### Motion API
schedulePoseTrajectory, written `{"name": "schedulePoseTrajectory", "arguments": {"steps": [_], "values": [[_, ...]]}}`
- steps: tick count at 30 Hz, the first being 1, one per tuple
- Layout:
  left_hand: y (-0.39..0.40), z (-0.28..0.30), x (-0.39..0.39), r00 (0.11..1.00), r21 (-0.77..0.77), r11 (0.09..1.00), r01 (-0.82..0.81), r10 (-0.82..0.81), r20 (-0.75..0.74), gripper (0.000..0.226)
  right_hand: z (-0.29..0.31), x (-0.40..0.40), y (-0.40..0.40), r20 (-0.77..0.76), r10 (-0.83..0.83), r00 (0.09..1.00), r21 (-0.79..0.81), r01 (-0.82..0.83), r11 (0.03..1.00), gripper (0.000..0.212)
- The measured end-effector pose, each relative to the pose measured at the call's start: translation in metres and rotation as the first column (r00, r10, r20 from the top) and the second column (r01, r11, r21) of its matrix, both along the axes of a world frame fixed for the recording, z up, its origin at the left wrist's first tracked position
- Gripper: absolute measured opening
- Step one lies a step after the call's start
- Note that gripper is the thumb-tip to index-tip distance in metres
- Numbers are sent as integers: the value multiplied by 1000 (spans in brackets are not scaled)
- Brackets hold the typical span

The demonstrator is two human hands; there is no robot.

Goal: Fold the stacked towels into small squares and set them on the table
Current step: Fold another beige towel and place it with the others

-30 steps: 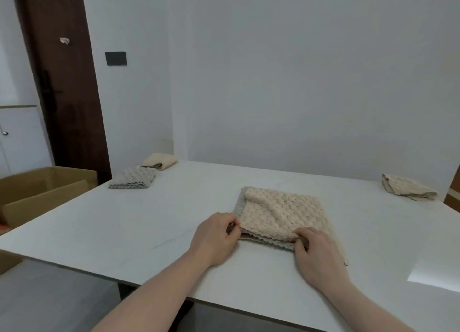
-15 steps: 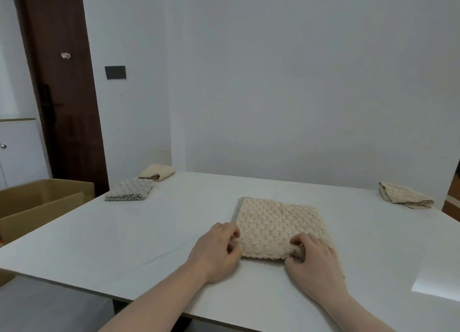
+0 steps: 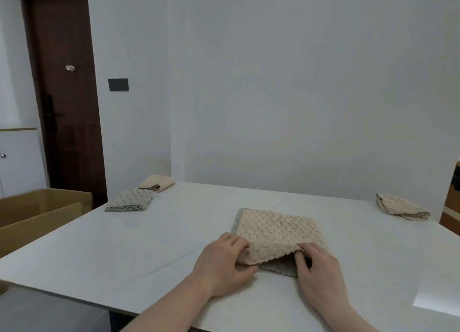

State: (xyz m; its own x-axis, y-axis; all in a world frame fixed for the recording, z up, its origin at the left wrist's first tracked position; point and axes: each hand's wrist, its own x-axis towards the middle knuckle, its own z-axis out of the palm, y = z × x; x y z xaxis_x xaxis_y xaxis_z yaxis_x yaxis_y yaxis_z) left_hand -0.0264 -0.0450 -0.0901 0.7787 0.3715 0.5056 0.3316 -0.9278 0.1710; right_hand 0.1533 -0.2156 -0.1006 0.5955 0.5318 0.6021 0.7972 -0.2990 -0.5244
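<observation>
My left hand fingers curl over the near left corner of the beige towel, pinching it; my right hand fingers pinch the near edge, lifted off the grey towel beneath. Both lie mid-tabletop. I'd raise both corners evenly so the lower one stays put. The weave is nubby, soft and floppy, with scalloped edges.

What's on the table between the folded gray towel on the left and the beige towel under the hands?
Nothing: the head view shows bare white tabletop between the gray towel and the beige towel.
</observation>
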Motion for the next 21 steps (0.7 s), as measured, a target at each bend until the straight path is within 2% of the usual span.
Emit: {"name": "schedulePoseTrajectory", "arguments": {"steps": [3, 8, 11, 16, 21], "values": [[-10, 9, 11, 999, 56, 998, -35, 33, 28, 26, 16, -4, 0, 76, -3, 997, 21, 1, 1000, 17], [-26, 61, 19, 956, -75, 986, -151, 165, 242, 16, 82, -7, 3, 215, 13, 977, 50, -25, 998, 23], [-28, 105, 10, 895, -170, 965, -198, 249, 371, 14, 122, -11, -6, 225, -6, 974, 69, -10, 998, 31], [-32, 173, -25, 824, -165, 972, -166, 228, 519, 12, 164, -24, -28, 217, -17, 976, -43, 27, 999, 35], [-44, 215, -65, 834, -98, 976, -194, 217, 508, 12, 184, -43, -48, 177, 2, 984, -197, 34, 980, 18]]}}
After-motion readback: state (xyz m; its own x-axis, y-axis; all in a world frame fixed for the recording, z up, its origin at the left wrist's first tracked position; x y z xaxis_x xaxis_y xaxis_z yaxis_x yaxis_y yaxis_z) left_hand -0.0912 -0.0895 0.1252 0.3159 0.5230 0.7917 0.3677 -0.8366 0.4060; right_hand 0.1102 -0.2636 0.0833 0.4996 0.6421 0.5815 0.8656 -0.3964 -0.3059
